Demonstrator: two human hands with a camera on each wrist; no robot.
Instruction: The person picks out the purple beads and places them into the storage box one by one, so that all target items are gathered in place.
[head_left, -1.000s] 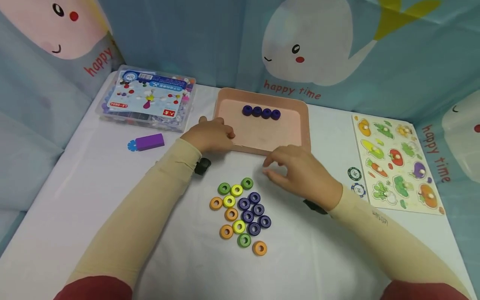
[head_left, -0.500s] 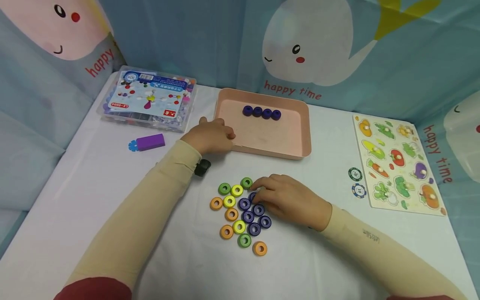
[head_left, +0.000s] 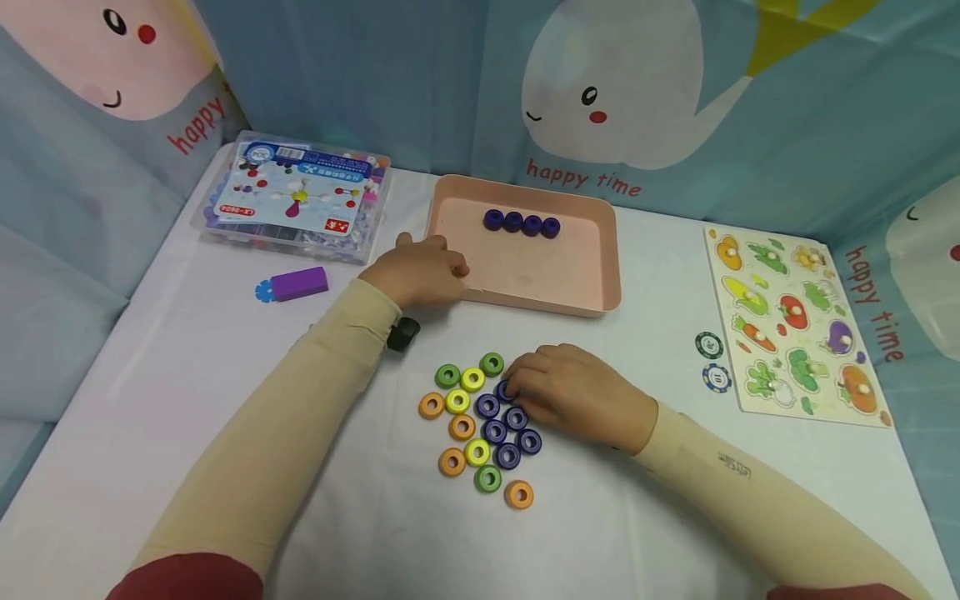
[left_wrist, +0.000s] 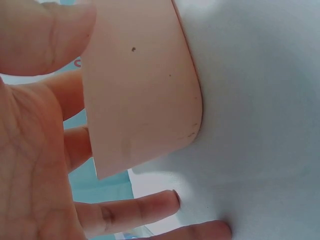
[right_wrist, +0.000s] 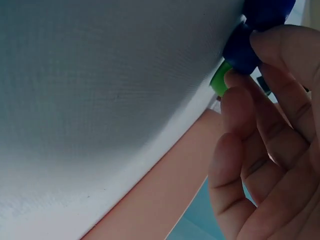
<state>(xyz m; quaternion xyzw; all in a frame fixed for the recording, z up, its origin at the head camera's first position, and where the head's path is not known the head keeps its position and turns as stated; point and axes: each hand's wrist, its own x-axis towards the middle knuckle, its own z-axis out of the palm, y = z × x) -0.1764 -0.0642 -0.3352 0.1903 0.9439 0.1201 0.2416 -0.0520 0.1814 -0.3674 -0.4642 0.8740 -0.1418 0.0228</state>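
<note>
My left hand (head_left: 418, 272) grips the pale pink tray (head_left: 525, 271) at its front left corner; in the left wrist view the thumb (left_wrist: 47, 37) and fingers are on either side of the tray wall (left_wrist: 142, 90). Four would be too many to count closely, so several dark blue ring beads (head_left: 513, 222) stand in a row inside the tray. On the white cloth, my right hand (head_left: 581, 393) pinches a dark blue ring bead (right_wrist: 241, 52) between thumb and fingertips, at the upper right of a loose group of beads. Around it lie other dark blue beads (head_left: 494, 431), and a green bead (head_left: 491, 363) is close by.
Yellow beads (head_left: 477, 452) and orange beads (head_left: 452, 462) lie left of the dark blue ones. A clear parts box (head_left: 296, 196) and a purple block (head_left: 300, 283) are at left. At right are a vegetable puzzle board (head_left: 798, 325) and two round chips (head_left: 716, 378).
My right hand has come down from near the tray's front edge to the bead group, and its fingers have closed on a dark blue bead. The left hand stays at the tray corner.
</note>
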